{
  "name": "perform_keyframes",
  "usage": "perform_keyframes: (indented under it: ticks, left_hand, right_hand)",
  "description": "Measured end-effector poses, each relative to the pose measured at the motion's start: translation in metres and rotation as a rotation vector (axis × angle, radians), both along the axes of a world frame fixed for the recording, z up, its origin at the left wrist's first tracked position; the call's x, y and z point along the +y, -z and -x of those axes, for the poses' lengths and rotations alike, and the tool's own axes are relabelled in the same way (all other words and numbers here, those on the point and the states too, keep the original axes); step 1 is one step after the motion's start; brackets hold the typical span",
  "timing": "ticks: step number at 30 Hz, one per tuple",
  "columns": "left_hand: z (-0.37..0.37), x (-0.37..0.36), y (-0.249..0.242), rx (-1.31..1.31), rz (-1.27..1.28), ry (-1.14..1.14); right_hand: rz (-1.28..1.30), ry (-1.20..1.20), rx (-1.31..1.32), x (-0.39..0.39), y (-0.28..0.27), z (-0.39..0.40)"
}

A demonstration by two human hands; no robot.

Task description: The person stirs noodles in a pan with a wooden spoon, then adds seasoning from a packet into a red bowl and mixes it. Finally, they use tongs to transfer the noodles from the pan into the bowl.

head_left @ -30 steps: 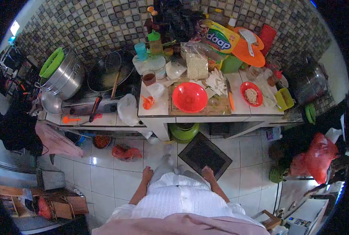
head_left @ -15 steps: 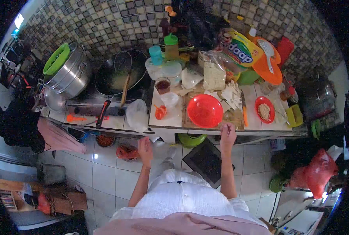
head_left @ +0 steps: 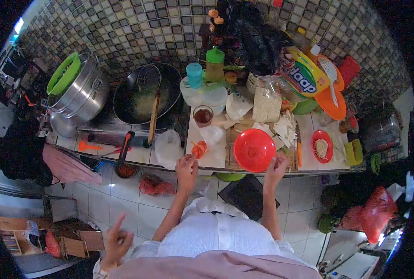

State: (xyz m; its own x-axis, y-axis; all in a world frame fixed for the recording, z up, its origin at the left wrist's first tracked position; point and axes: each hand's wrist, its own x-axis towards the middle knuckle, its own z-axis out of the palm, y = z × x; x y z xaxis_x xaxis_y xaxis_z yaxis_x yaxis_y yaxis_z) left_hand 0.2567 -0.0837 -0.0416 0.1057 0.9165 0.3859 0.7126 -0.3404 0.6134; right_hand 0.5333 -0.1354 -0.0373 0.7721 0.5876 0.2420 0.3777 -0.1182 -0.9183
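Note:
My left hand point(head_left: 187, 171) is at the counter's front edge, its bent fingers closed on the near edge of a small orange-red plastic piece point(head_left: 199, 149). Beside that piece are a clear plastic bag point(head_left: 168, 149) and a small whitish bowl point(head_left: 211, 135). My right hand point(head_left: 276, 168) has its fingers curled in a pinch at the right rim of a red bowl point(head_left: 254, 151); what they hold, if anything, I cannot tell. The bowl rests on a wooden board point(head_left: 290, 160), in front of white sliced pieces point(head_left: 286, 130).
Another person's hand point(head_left: 118, 239) points from the lower left. A wok point(head_left: 128, 100) with a strainer sits on the stove, its black handle point(head_left: 125, 144) jutting forward. A glass of dark liquid point(head_left: 203, 116) stands behind my left hand. Right of the board is a red dish of noodles point(head_left: 321, 147).
My left hand has moved forward and right to the orange-red piece. My right hand now overlaps the red bowl's rim. Another person's hand has entered at lower left, and the view has shifted slightly.

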Motion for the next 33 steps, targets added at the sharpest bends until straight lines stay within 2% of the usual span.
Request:
perform_keyframes:
  ticks: [2, 4, 5, 7, 11, 16, 19, 21, 23, 29, 31, 33]
  left_hand:
    - [0.005, 0.004, 0.010, 0.049, -0.031, 0.014]
    - [0.017, 0.011, 0.033, 0.124, -0.092, 0.050]
    - [0.025, 0.015, 0.048, 0.151, -0.120, 0.073]
    - [0.022, 0.014, 0.038, 0.132, -0.114, 0.075]
    - [0.011, 0.010, 0.014, 0.052, -0.110, 0.089]
    - [0.010, 0.008, 0.009, 0.013, -0.052, 0.096]
    - [0.008, 0.008, 0.006, -0.031, -0.067, 0.087]
    - [0.007, 0.009, 0.008, -0.083, -0.101, 0.082]
    - [0.010, 0.013, 0.016, -0.128, 0.032, 0.059]
    - [0.011, 0.016, -0.004, -0.254, -0.067, 0.069]
    - [0.015, 0.013, 0.001, -0.269, -0.072, 0.057]
    - [0.019, 0.013, 0.005, -0.252, -0.087, 0.044]
  right_hand:
    - [0.022, 0.048, -0.038, 0.002, 0.007, -0.007]
    - [-0.004, -0.003, -0.258, 0.004, 0.011, -0.011]
    - [-0.001, -0.003, -0.257, 0.003, 0.009, -0.009]
    - [-0.032, -0.009, -0.071, 0.003, -0.010, 0.001]
    - [0.026, 0.011, -0.151, 0.004, -0.006, 0.000]
    - [0.041, 0.058, -0.010, 0.004, 0.007, -0.002]
    - [0.032, 0.049, -0.097, 0.004, 0.008, -0.002]
    - [0.027, 0.050, -0.044, 0.003, -0.003, 0.003]
    - [0.021, 0.052, 0.012, 0.003, -0.014, 0.008]
    - [0.028, 0.066, 0.010, 0.002, -0.004, -0.003]
    - [-0.044, 0.081, -0.128, 0.005, -0.009, -0.004]
    - [-0.050, 0.082, -0.121, 0.010, -0.034, 0.005]
